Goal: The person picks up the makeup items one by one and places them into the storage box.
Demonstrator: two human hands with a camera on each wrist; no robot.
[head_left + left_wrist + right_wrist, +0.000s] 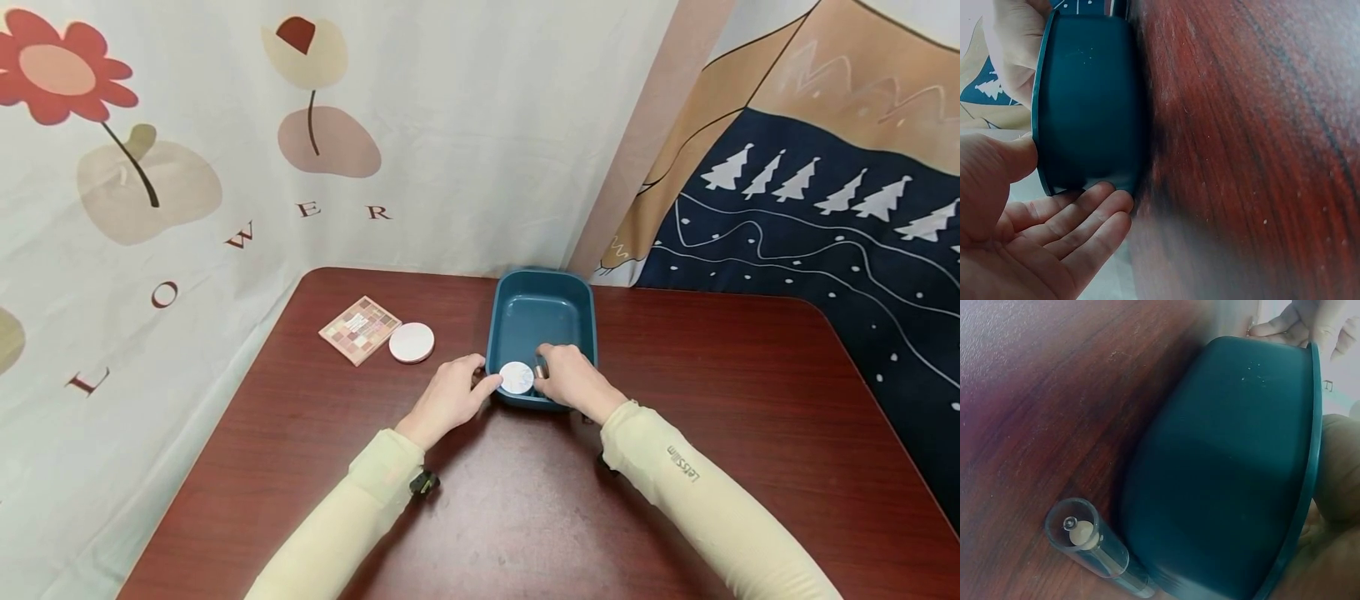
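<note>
From here I have the brown table (pixel 712 375), and on it the blue bin (pixel 540 325). The left hand (pixel 450 387) is at the bin's near left corner, its fingers long and relaxed against the outer wall, thumb at the rim; I'd use that light touch to steady the bin without tipping it. The right hand (pixel 573 375) reaches over the bin's near right corner, fingers bent, apparently in a narrow pinch. The palette (pixel 360 331) lies well left of the bin, with a round case (pixel 412 342) between the two. Inside the bin's near left corner is a white disc (pixel 517 377); I can't tell whether it lies flat or leans. A clear tube (pixel 1110 553) lies just outside the bin's near right corner, so I'd avoid nudging it. Smallest is the shiny thing (pixel 540 372) at the right fingertips, inside the bin; I'd lower it clear of the disc and release only once it rests.
</note>
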